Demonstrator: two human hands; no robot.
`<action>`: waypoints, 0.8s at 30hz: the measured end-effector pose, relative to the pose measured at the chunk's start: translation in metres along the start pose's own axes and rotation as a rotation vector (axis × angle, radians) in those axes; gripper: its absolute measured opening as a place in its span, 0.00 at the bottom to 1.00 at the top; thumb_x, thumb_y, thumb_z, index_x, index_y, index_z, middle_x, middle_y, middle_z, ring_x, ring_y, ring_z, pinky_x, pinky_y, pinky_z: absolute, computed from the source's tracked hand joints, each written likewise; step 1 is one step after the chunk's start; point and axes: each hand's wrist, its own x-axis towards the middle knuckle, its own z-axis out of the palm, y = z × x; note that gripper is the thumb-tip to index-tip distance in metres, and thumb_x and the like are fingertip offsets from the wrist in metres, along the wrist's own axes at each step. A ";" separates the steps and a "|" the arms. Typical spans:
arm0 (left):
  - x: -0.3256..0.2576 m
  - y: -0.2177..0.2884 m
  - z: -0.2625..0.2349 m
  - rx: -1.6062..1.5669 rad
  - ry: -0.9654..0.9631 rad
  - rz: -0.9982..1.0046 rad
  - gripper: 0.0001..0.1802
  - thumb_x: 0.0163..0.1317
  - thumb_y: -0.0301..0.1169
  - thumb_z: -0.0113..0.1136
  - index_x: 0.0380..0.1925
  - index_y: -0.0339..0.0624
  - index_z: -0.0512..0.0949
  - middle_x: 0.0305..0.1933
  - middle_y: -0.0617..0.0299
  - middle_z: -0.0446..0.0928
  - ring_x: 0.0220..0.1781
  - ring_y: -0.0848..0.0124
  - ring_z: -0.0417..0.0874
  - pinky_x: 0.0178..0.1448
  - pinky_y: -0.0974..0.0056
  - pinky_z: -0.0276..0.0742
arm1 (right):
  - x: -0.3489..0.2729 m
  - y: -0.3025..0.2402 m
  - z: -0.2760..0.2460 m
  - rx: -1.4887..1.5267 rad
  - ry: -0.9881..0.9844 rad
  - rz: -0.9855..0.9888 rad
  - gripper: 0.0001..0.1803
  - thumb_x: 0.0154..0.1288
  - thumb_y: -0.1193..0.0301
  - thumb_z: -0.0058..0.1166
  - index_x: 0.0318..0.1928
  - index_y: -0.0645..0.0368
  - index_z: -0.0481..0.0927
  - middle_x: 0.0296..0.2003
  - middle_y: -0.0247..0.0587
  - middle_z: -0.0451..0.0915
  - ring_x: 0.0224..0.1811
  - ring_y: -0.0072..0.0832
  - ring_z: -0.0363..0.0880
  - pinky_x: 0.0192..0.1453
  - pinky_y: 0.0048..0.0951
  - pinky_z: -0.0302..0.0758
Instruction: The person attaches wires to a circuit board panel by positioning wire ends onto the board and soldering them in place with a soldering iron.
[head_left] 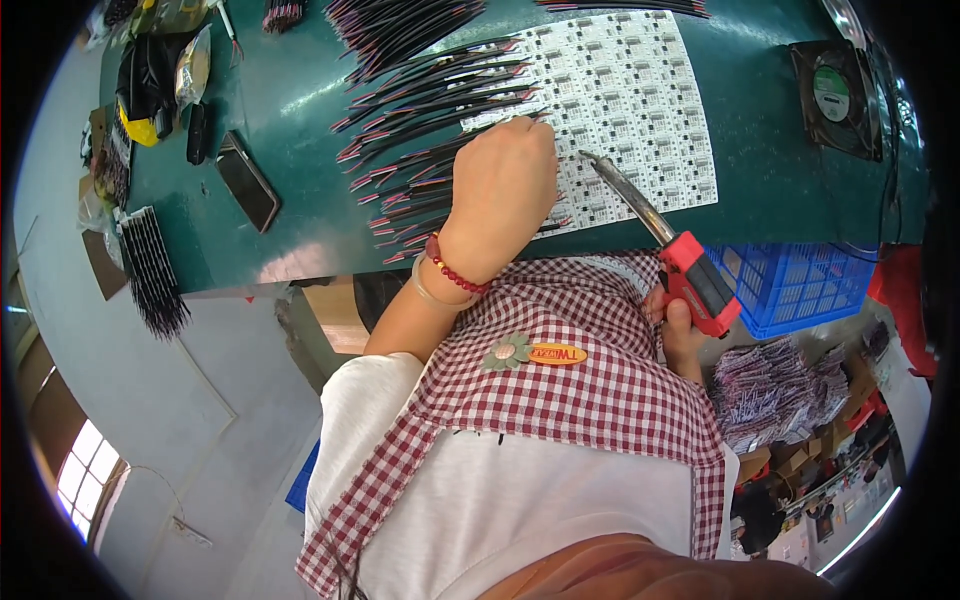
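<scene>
My left hand (505,185) is closed, back of the hand up, over the left part of a white sheet of small circuit boards (640,110). Its fingertips are turned down and hidden, so what they pinch cannot be made out. Black cables (420,125) with stripped, coloured wire ends lie in rows to the left of this hand, their right ends over the sheet. Wrapped around the red-and-black handle of a soldering iron (700,285) is my right hand (682,335), at the table's near edge. The iron's bent metal tip points up-left, over the sheet, just right of my left hand.
The green table (760,190) carries a phone (248,182) at left, a cable bundle (400,30) at the back and a black fan (835,100) at right. A blue crate (800,290) stands below the right edge, near piled cables (770,390). Another cable bundle (150,270) overhangs the left edge.
</scene>
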 end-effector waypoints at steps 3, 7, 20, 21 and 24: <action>0.000 0.001 0.000 0.018 -0.001 -0.002 0.05 0.52 0.25 0.58 0.21 0.36 0.76 0.24 0.52 0.75 0.26 0.52 0.78 0.32 0.54 0.74 | 0.001 -0.001 0.001 -0.004 0.004 -0.013 0.20 0.65 0.55 0.55 0.35 0.62 0.76 0.26 0.32 0.73 0.27 0.18 0.69 0.31 0.22 0.65; -0.001 0.001 0.001 0.035 0.007 -0.001 0.04 0.52 0.25 0.58 0.22 0.38 0.76 0.24 0.54 0.75 0.27 0.53 0.78 0.32 0.54 0.73 | 0.001 -0.005 0.005 -0.049 -0.008 -0.010 0.18 0.65 0.56 0.56 0.35 0.61 0.75 0.26 0.31 0.73 0.26 0.18 0.69 0.31 0.22 0.65; -0.008 0.005 0.006 0.073 0.051 0.023 0.04 0.53 0.26 0.58 0.24 0.40 0.73 0.26 0.57 0.72 0.30 0.56 0.78 0.31 0.56 0.73 | -0.002 0.006 0.003 -0.155 -0.031 -0.041 0.22 0.66 0.54 0.53 0.36 0.64 0.74 0.25 0.36 0.73 0.24 0.20 0.68 0.27 0.23 0.65; -0.007 0.006 0.005 0.092 0.039 0.018 0.05 0.54 0.27 0.58 0.24 0.40 0.73 0.26 0.57 0.72 0.31 0.57 0.78 0.32 0.56 0.73 | -0.002 0.008 0.002 -0.180 -0.035 -0.042 0.22 0.66 0.54 0.53 0.35 0.63 0.74 0.25 0.36 0.73 0.24 0.20 0.68 0.28 0.23 0.65; -0.008 0.007 0.007 0.118 0.026 0.011 0.05 0.54 0.27 0.59 0.24 0.40 0.73 0.27 0.57 0.73 0.32 0.57 0.78 0.32 0.56 0.74 | 0.001 0.014 0.000 -0.217 -0.035 -0.079 0.22 0.66 0.53 0.53 0.35 0.63 0.74 0.25 0.35 0.73 0.24 0.20 0.68 0.29 0.22 0.65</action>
